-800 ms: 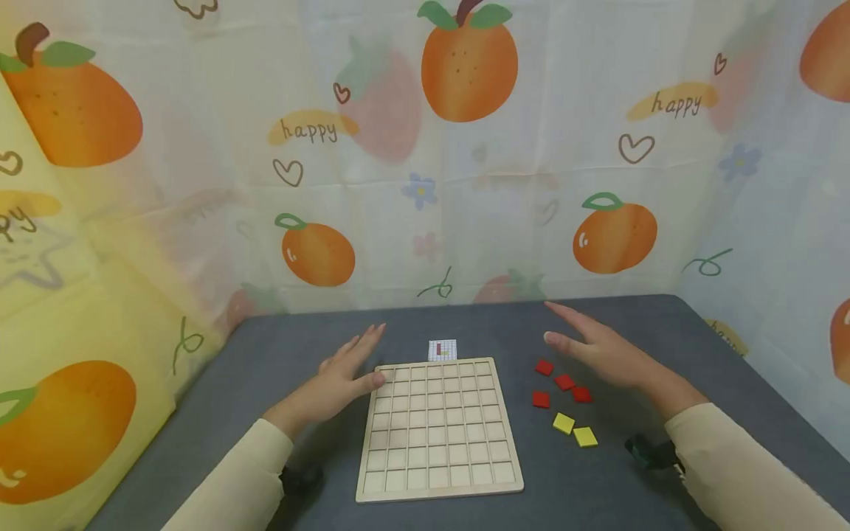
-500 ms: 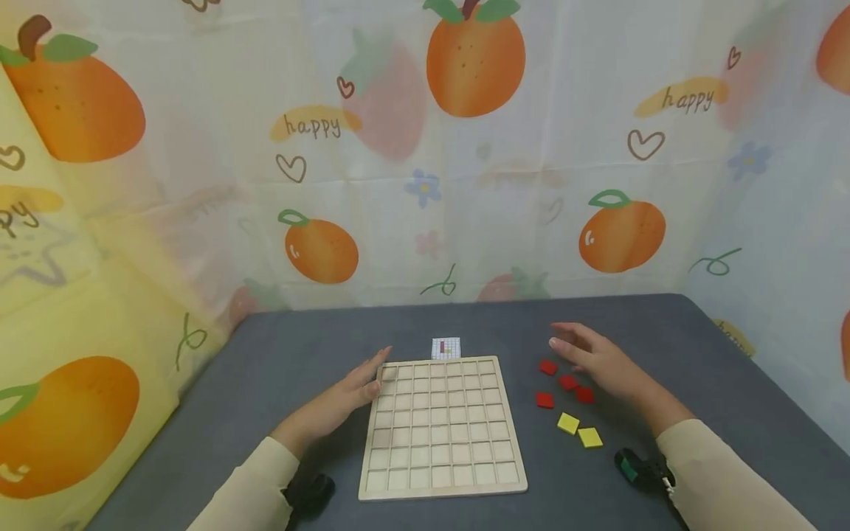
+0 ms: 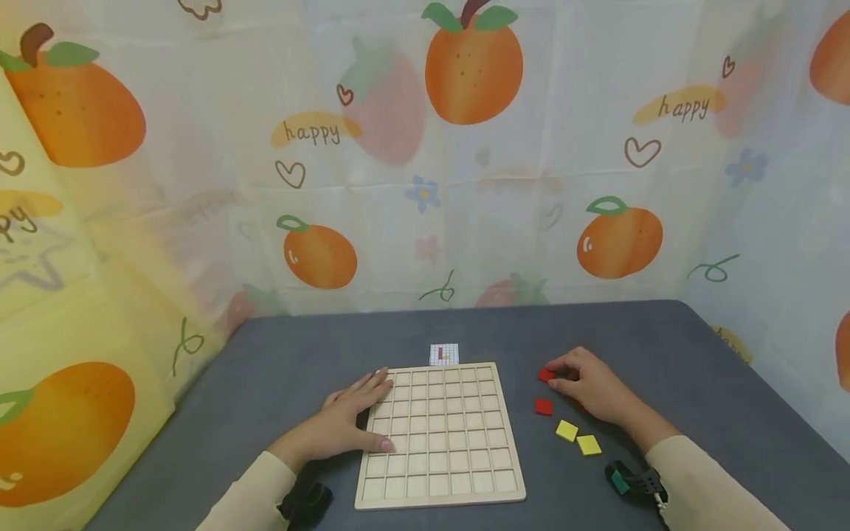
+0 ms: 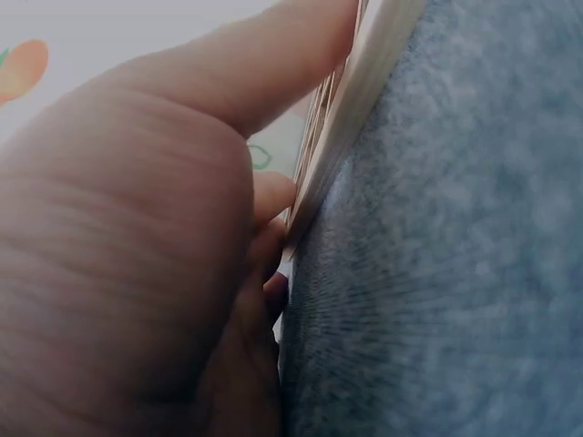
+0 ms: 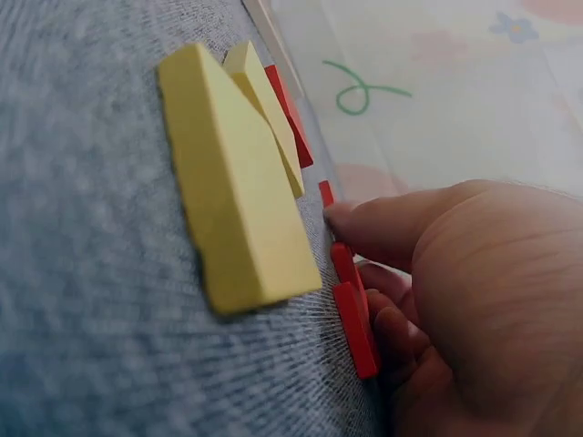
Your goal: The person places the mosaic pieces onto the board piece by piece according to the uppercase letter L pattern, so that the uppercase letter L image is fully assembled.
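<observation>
A pale wooden grid board [image 3: 440, 503] lies on the dark table. My left hand [image 3: 341, 424] rests on its left side, fingers spread along the far-left edge and thumb on the squares. In the left wrist view the thumb [image 4: 273, 64] meets the board's rim. To the right of the board, my right hand [image 3: 598, 387] pinches a red square tile [image 3: 544, 375] between thumb and fingertips, low at the table. Another red tile [image 3: 543, 407] lies nearer me. Two more red tiles [image 5: 355, 328] sit beneath the right hand, hidden in the head view.
Two yellow tiles [image 3: 577, 438] lie side by side, right of the board. A small printed grid card [image 3: 443, 354] with red and yellow marks touches the board's far edge. A fruit-patterned cloth [image 3: 398, 221] hangs behind the table.
My right hand has come down and toward me onto the red tiles, its fingers closing around one. The left hand has lowered from above the board's left side onto it.
</observation>
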`<state>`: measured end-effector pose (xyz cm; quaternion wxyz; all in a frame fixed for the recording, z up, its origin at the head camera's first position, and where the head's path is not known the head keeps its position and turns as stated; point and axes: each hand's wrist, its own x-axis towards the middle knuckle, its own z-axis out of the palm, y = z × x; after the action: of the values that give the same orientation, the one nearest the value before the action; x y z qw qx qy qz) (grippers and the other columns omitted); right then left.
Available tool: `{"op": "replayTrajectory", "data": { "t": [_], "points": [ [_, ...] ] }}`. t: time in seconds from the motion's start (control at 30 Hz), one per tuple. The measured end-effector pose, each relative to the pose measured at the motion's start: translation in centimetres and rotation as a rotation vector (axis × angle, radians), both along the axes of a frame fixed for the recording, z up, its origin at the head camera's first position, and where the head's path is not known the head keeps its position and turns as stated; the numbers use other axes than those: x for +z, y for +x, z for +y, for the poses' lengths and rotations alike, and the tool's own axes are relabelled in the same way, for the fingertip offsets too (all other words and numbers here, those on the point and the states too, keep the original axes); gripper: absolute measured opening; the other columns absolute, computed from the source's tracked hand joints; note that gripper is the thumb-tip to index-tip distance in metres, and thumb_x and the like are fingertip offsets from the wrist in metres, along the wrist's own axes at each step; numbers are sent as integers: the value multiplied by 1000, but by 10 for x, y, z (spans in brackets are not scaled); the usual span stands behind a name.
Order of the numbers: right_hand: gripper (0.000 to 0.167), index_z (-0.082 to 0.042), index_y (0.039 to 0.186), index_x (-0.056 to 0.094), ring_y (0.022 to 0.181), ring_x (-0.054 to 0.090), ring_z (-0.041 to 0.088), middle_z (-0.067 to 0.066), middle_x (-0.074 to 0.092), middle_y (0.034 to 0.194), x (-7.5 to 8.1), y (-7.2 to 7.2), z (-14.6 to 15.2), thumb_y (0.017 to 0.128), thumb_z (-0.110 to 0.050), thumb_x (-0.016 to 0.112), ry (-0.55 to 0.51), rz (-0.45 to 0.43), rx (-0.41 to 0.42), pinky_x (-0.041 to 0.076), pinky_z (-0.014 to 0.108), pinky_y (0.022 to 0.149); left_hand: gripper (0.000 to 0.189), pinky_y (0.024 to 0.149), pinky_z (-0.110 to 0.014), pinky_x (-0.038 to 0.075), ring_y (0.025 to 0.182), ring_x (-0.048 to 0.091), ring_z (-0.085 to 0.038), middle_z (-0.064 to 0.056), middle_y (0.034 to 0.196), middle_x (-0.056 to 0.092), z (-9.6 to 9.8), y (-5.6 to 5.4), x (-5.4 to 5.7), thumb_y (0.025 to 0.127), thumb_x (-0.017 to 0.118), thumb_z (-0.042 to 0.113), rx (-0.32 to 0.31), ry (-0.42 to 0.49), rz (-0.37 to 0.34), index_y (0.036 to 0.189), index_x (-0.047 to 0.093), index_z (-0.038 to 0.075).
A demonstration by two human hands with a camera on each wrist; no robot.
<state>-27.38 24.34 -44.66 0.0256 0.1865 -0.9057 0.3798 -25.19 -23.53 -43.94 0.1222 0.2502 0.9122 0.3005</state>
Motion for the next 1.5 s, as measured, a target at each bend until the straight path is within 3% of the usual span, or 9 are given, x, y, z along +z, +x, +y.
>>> {"op": "replayTrajectory", "data": {
  "t": [0.27,0.5,0.7,1.0,1.23,1.5],
  "points": [
    [18,-6,121,72,90,59,22,4,67,109,4,0,-3,104,-11,77,-43,-20,-23,51,44,76,111,120,-70,8,166,5,-33,-4,181,14,2,-3,-1,88,87,62,6,-13,38,173,33,15],
    [11,-10,114,76,96,64,22,0,71,106,4,3,-10,105,-15,77,-54,-31,-72,55,46,83,111,122,-70,4,166,4,-34,-4,181,14,0,0,-2,88,87,61,7,-11,21,173,33,15],
    [12,-10,115,76,99,66,23,-1,72,106,14,7,-21,105,-16,78,-114,10,-74,56,44,83,112,124,-69,-1,166,4,-34,-5,181,13,1,0,-1,88,88,60,1,-13,9,173,31,14],
    [12,-8,117,77,100,70,30,2,75,108,31,16,-68,106,-14,75,-304,-88,73,58,45,84,111,124,-68,-2,166,3,-34,-5,181,12,1,-1,-1,89,87,59,-10,-7,11,173,31,13],
    [9,-8,113,77,94,68,35,0,73,103,44,11,-107,105,-9,75,-293,-72,142,57,41,78,110,124,-69,-1,166,5,-33,-5,181,14,1,-3,-2,89,86,59,-12,-8,30,173,32,14],
    [9,-6,114,76,101,71,35,3,73,105,54,-1,-143,106,-9,74,-346,-120,210,58,51,87,109,124,-68,-1,166,5,-32,-4,181,15,2,-1,-3,89,87,58,-5,-6,23,173,33,14]
  ]
}}
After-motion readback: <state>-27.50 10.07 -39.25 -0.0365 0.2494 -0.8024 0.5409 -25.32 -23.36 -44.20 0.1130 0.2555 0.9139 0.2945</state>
